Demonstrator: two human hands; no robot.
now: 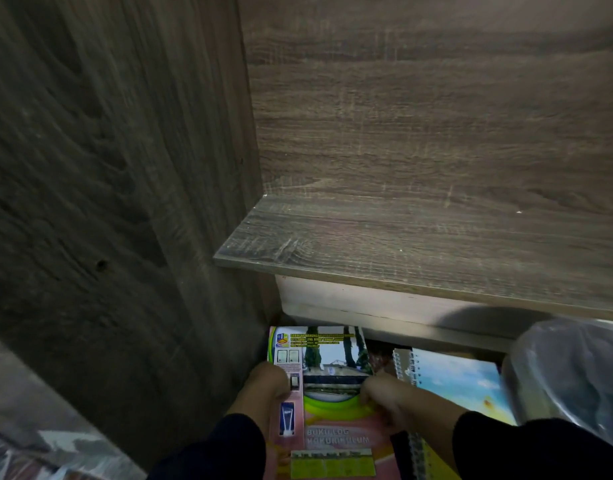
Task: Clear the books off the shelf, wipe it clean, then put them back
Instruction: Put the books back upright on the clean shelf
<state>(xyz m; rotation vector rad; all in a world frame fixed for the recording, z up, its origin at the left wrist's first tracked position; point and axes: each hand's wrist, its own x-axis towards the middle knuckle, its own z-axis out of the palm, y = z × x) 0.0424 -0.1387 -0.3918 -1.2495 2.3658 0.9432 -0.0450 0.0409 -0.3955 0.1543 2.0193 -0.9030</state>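
Note:
A bare grey wood-grain shelf fills the middle and right of the head view, with nothing standing on it. Below its front edge I hold a colourful pink and green log book flat, cover up. My left hand grips its left edge and my right hand grips its right edge. Both wrists are in dark sleeves. To the right of that book lies a spiral notebook with a blue sky cover, partly under my right arm. A yellow spiral-bound book peeks out beneath.
The cabinet's tall side panel rises at the left, its back panel behind the shelf. A pale board runs under the shelf. A crumpled clear plastic bag sits at the right. Shiny wrapped items lie bottom left.

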